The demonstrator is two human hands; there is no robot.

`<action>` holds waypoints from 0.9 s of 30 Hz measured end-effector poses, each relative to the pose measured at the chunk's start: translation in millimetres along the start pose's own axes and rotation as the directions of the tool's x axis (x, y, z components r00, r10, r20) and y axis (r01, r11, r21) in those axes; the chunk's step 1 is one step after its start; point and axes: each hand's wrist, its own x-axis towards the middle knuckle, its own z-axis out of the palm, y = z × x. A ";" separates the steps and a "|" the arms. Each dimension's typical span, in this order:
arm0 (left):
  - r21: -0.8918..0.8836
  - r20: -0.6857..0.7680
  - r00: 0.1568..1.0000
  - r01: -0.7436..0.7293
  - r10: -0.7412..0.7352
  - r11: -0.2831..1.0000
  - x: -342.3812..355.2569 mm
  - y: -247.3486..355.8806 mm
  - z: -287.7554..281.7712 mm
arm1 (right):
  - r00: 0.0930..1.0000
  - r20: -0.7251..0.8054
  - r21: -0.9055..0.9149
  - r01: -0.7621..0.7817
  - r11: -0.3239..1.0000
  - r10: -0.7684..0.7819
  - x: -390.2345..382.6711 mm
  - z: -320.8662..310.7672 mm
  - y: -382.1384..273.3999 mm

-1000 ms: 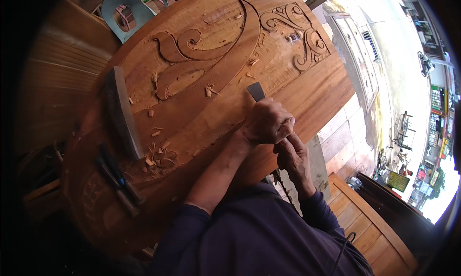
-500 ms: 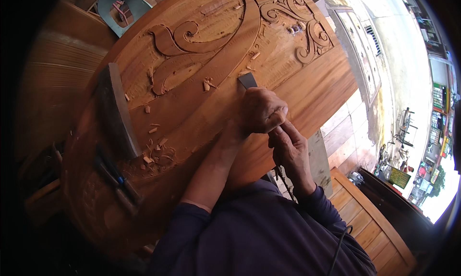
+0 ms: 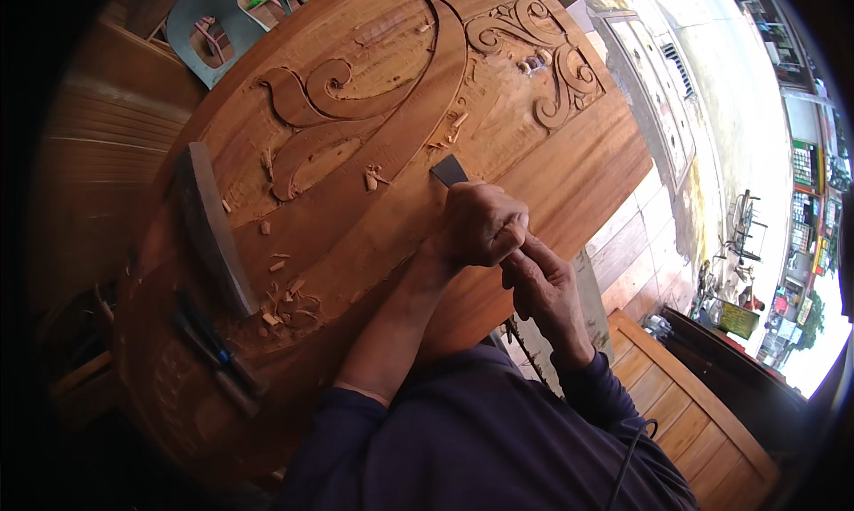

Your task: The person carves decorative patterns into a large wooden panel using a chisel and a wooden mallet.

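Chisel (image 3: 449,170) is clenched by left grip (image 3: 485,224) and right grip (image 3: 544,284), handle hidden.

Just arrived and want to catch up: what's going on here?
A person's left hand grips a flat-bladed tool over a carved wooden panel. The right hand is right behind the left; its hold is hidden. Wood shavings lie scattered on the panel, with a long block and two slim tools toward the left.
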 end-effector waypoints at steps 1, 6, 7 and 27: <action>0.019 0.034 0.999 0.013 -0.014 1.000 2.0 -2.1 0.3 | 1.000 -0.016 0.010 0.026 1.000 -0.025 4.2 -0.2 6.7; 0.059 0.036 0.999 -0.024 0.022 0.998 21.0 -22.7 -0.5 | 0.999 -0.006 0.112 0.046 0.993 -0.046 26.6 -0.1 6.6; 0.073 0.042 0.999 -0.016 0.013 0.997 15.5 -14.1 0.2 | 0.999 0.010 0.109 0.035 0.993 -0.036 20.6 -4.4 7.5; 0.091 0.026 0.994 -0.105 0.103 0.990 23.3 -5.9 17.5 | 0.991 -0.027 0.145 0.135 0.980 -0.132 22.5 -22.8 32.8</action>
